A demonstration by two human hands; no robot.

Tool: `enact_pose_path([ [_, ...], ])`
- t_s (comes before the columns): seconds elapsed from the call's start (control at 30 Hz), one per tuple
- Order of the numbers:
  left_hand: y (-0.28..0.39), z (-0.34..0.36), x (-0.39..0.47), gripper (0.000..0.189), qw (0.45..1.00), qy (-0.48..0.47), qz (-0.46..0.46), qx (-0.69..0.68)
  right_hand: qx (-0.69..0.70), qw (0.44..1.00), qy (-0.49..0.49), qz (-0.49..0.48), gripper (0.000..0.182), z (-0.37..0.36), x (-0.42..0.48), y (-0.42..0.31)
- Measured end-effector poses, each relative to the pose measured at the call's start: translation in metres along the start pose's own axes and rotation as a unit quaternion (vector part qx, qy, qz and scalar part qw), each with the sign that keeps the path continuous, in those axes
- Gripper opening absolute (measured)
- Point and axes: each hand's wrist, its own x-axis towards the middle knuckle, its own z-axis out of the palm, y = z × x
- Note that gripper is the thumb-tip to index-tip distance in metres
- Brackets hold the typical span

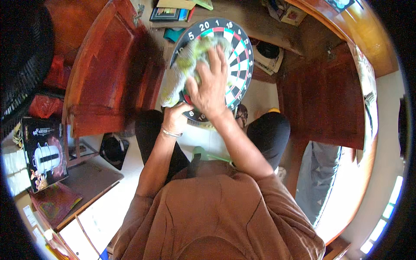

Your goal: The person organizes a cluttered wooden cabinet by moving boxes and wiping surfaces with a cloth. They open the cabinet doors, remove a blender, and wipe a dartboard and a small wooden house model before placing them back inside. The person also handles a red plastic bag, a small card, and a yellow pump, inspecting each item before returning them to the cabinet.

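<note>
A round dartboard point(238, 73) with a black numbered rim is tilted up in front of me, above my knees. My left hand point(175, 117) grips its lower left edge, the thumb over the rim near the 8. Across the left and middle of the face lies a crumpled white and yellow-green cloth point(187, 61). My right hand point(209, 85) presses that cloth against the board with fingers spread, slightly blurred. Beneath the hand and cloth, much of the board's face is hidden.
Reddish wooden cabinet doors stand open at left point(100, 71) and right point(321, 97). Behind the board, a wooden shelf point(221, 13) bears books point(165, 14). A boxed appliance point(45, 156) sits left, by a dark tabletop point(94, 182). Grey fabric point(317, 182) hangs at right.
</note>
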Motion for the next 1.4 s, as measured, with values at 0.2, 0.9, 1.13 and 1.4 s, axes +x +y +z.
enact_pose_path([
  [0.2,0.041,0.045,-0.028,0.043,0.957,0.099,-0.058,-0.266,-0.025,0.999,0.029,-0.011,0.024,-0.013,0.033,-0.007],
  [0.9,0.069,0.022,-0.058,0.047,0.959,0.061,0.006,-0.277,0.089,0.983,0.124,0.106,0.036,-0.1,0.016,0.027],
  [1.13,0.082,0.037,-0.062,0.032,0.962,0.064,0.059,-0.259,-0.002,0.999,-0.034,0.043,0.041,-0.069,-0.039,-0.034],
  [1.4,0.071,0.043,-0.059,0.03,0.996,0.047,0.013,-0.077,0.113,0.991,-0.017,0.067,0.046,-0.106,-0.056,-0.085],
])
